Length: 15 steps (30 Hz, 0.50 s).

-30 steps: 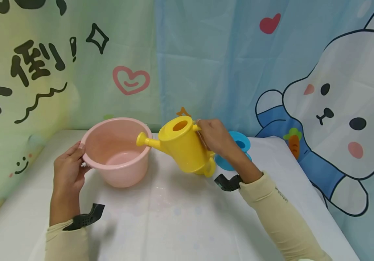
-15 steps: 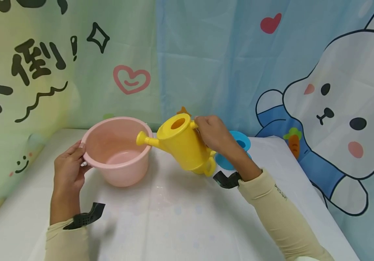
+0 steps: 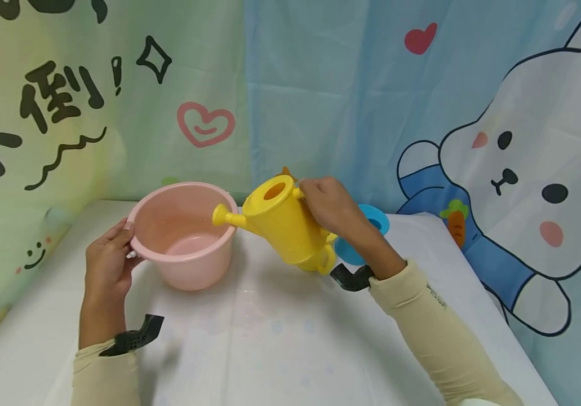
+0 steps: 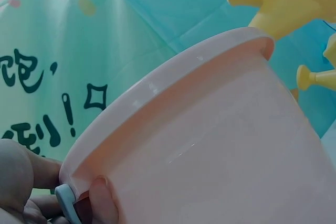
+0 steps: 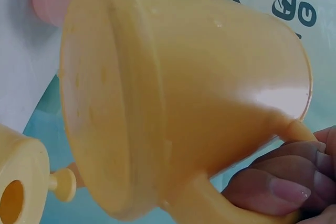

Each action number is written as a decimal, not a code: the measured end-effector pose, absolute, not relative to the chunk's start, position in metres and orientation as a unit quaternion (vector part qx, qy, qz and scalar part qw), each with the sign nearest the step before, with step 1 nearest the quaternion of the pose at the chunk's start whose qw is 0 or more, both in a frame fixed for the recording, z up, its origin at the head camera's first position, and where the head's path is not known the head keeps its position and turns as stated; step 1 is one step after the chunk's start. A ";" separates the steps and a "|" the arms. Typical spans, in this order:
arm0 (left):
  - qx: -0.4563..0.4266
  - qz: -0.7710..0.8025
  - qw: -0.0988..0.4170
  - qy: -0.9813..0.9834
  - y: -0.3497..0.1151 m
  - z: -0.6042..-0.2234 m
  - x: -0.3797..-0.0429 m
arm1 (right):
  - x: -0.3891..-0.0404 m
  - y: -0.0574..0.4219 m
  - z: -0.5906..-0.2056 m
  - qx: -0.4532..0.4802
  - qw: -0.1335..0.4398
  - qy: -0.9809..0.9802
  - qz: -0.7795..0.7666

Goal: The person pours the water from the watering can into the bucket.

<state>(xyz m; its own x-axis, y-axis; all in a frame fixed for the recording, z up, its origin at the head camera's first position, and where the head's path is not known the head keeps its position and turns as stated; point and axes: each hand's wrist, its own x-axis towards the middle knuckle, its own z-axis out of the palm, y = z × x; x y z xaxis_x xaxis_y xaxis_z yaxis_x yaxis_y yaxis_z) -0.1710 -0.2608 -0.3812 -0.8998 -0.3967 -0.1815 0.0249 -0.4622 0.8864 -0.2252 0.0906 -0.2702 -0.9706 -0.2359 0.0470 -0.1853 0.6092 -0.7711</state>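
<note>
My left hand (image 3: 110,262) grips the rim of a pink plastic basin (image 3: 194,273) on the left of the white table, thumb over the edge. The left wrist view shows its fingers around a small pale handle piece (image 4: 66,203) at the rim. My right hand (image 3: 332,207) grips the handle of a yellow watering can (image 3: 287,225), curled fingers (image 5: 273,187) around it in the right wrist view. The can tilts left, its spout end (image 3: 221,215) over the basin's right rim. Water drops dot its body. I see no stream from the spout.
A second yellow can with a spout (image 5: 63,184) stands close behind the held one, mostly hidden in the head view. A blue plastic item (image 3: 349,252) sits behind my right forearm. Wet spots (image 3: 247,304) mark the white tabletop (image 3: 270,361). A printed curtain (image 3: 310,113) hangs behind.
My right hand has risen slightly and shifted a little left, tipping the yellow watering can a bit further. My left hand and the basin have stayed nearly still.
</note>
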 end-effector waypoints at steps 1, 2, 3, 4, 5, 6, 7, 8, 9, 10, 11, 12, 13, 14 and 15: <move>0.186 -0.834 0.126 -0.503 -0.261 -0.381 -0.171 | -0.226 0.090 -0.270 -0.116 0.030 0.898 -0.424; 0.186 -0.833 0.127 -0.505 -0.261 -0.381 -0.171 | -0.226 0.090 -0.269 -0.115 0.032 0.899 -0.422; 0.187 -0.832 0.127 -0.506 -0.260 -0.381 -0.171 | -0.226 0.090 -0.269 -0.116 0.032 0.900 -0.420; 0.187 -0.832 0.128 -0.506 -0.260 -0.381 -0.171 | -0.226 0.090 -0.269 -0.116 0.032 0.900 -0.418; 0.188 -0.833 0.127 -0.505 -0.260 -0.381 -0.171 | -0.226 0.090 -0.268 -0.116 0.032 0.901 -0.416; 0.188 -0.833 0.127 -0.505 -0.260 -0.381 -0.171 | -0.227 0.090 -0.267 -0.117 0.032 0.901 -0.416; 0.186 -0.833 0.128 -0.505 -0.260 -0.381 -0.170 | -0.227 0.090 -0.267 -0.119 0.033 0.902 -0.414; 0.185 -0.835 0.128 -0.503 -0.260 -0.381 -0.170 | -0.227 0.090 -0.266 -0.122 0.034 0.902 -0.413; 0.184 -0.837 0.129 -0.500 -0.260 -0.381 -0.170 | -0.227 0.090 -0.265 -0.124 0.036 0.902 -0.412; 0.182 -0.838 0.129 -0.497 -0.260 -0.380 -0.170 | -0.227 0.089 -0.264 -0.125 0.037 0.902 -0.412; 0.181 -0.839 0.128 -0.497 -0.260 -0.380 -0.170 | -0.227 0.089 -0.264 -0.125 0.039 0.902 -0.412; 0.180 -0.839 0.128 -0.497 -0.260 -0.381 -0.170 | -0.227 0.089 -0.263 -0.126 0.042 0.902 -0.412; 0.179 -0.839 0.129 -0.497 -0.260 -0.381 -0.170 | -0.228 0.088 -0.262 -0.127 0.044 0.902 -0.411; 0.179 -0.840 0.129 -0.497 -0.260 -0.381 -0.170 | -0.228 0.088 -0.262 -0.127 0.046 0.901 -0.412; 0.179 -0.839 0.129 -0.497 -0.260 -0.381 -0.170 | -0.228 0.087 -0.261 -0.127 0.048 0.901 -0.412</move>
<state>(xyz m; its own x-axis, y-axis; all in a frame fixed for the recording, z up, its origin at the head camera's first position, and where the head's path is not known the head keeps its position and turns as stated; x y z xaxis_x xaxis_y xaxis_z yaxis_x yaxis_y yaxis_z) -0.1699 -0.2604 -0.3806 -0.9029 -0.3938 -0.1721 0.0386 -0.4732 0.8801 -0.2279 0.0872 -0.2609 -0.9631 -0.2685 0.0190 -0.1900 0.6281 -0.7546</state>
